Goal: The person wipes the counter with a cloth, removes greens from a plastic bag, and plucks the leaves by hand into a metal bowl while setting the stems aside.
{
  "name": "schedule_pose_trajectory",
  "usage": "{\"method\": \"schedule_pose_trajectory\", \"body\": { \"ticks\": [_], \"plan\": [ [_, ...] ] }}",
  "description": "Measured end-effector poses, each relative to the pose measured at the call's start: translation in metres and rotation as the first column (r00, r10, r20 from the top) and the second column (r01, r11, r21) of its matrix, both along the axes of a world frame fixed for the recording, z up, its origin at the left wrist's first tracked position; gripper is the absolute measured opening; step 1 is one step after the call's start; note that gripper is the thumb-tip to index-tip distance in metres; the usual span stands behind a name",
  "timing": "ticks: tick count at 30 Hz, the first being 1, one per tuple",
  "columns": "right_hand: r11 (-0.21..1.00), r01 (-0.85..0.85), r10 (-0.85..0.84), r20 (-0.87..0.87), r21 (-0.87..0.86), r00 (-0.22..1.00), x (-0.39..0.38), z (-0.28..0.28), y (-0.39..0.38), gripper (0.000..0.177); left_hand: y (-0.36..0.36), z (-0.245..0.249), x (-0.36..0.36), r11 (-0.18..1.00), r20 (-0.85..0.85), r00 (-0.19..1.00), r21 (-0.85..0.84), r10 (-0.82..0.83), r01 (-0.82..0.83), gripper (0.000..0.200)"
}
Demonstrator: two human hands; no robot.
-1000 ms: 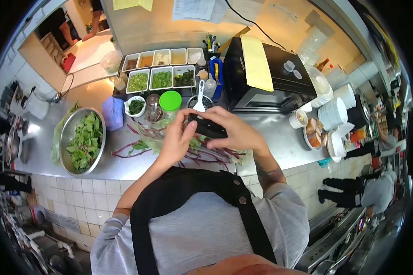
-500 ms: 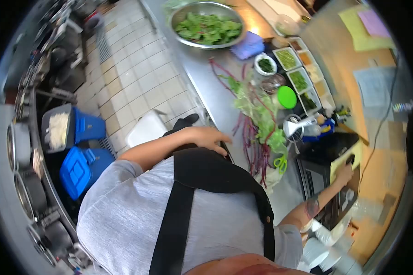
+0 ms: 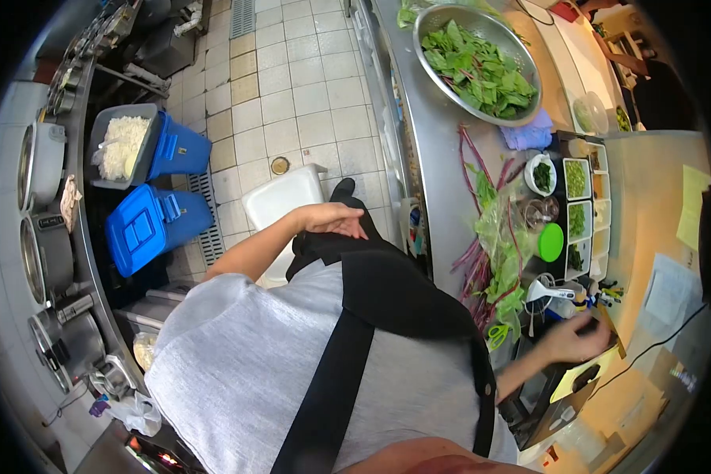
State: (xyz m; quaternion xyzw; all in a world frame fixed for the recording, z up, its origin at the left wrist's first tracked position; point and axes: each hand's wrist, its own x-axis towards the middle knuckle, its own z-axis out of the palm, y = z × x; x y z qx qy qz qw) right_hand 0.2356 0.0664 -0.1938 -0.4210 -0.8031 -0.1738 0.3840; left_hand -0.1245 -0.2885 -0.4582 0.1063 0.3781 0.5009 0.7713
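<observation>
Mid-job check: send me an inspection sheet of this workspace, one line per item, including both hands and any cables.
Surface: metal counter, bare along its near edge.
Things: black object on yellow paper, near the right hand; too small to identify.
Clutter: red-stemmed greens, green-handled scissors, green-lidded jar close together; steel bowl of leaves beyond.
Left hand: before the body, nothing seen in it.
Right hand: blurred, fingers apart, nothing seen in it.
Cables: black cord slack across the wall.
Surroundings: white stool and blue-lidded bin on tiled floor; another person's arm beyond the counter.
</observation>
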Motion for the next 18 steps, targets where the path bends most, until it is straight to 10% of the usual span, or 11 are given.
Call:
{"method": "schedule_pose_trajectory", "body": {
  "ticks": [3,6,8,9,14,18],
  "plan": [
    [0.917,-0.271,0.279,-0.014,-0.292,0.960,-0.117,-0.078,-0.061,0.034,-0.018,-0.032,-0.051,0.981,0.041,0.999,-0.193,0.002,0.006,0.051],
    [0.628,-0.395,0.488,-0.057,-0.670,0.871,-0.177,-0.147,-0.115,0.052,-0.023,-0.083,-0.088,0.893,-0.375,0.918,-0.446,-0.125,-0.060,0.045],
    [0.484,-0.406,0.564,-0.079,-0.775,0.822,-0.201,-0.182,-0.123,0.059,-0.052,-0.172,-0.098,0.918,-0.920,0.209,-0.366,-0.332,-0.151,0.044],
    [0.456,-0.376,0.587,-0.045,-0.806,0.809,-0.206,-0.197,-0.124,0.061,-0.061,-0.180,-0.106,0.841,-0.864,0.173,-0.501,-0.473,-0.205,0.045],
    [0.505,-0.291,0.657,0.143,-0.813,0.741,-0.202,-0.233,-0.108,0.065,-0.097,-0.286,-0.165,0.613,-0.547,0.302,-0.765,-0.781,0.199,0.071],
    [0.563,-0.413,0.695,0.140,-0.716,0.705,-0.181,-0.265,-0.094,0.056,-0.092,-0.320,-0.189,0.635,-0.656,0.423,-0.743,-0.626,-0.212,0.090]
  ]
}}
